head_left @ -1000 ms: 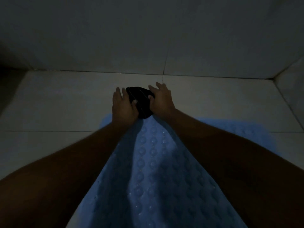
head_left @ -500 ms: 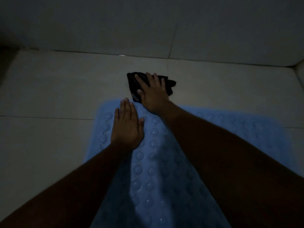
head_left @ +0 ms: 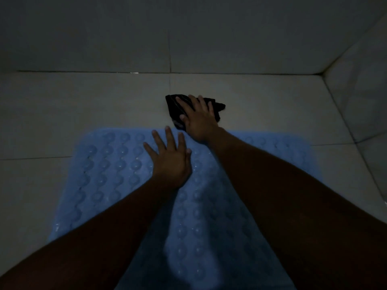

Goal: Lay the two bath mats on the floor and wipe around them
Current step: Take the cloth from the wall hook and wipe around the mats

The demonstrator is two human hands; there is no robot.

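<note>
A light blue bath mat (head_left: 109, 168) with rows of round suction bumps lies flat on the pale tiled floor, filling the lower middle of the dim view. My left hand (head_left: 169, 158) rests flat on the mat near its far edge, fingers straight and spread. Just beyond that edge a dark crumpled cloth (head_left: 173, 105) lies on the tiles, and my right hand (head_left: 199, 118) presses on it with straight fingers. Only one mat is in view.
A tiled wall (head_left: 146, 34) rises behind the floor, and a second wall (head_left: 364, 84) meets it at the right corner. Bare floor tiles (head_left: 62, 105) stretch to the left of the cloth and on both sides of the mat.
My left hand left the cloth and came back onto the mat, where its fingers have spread. My right hand stayed flat on the cloth and shifted it a little to the right.
</note>
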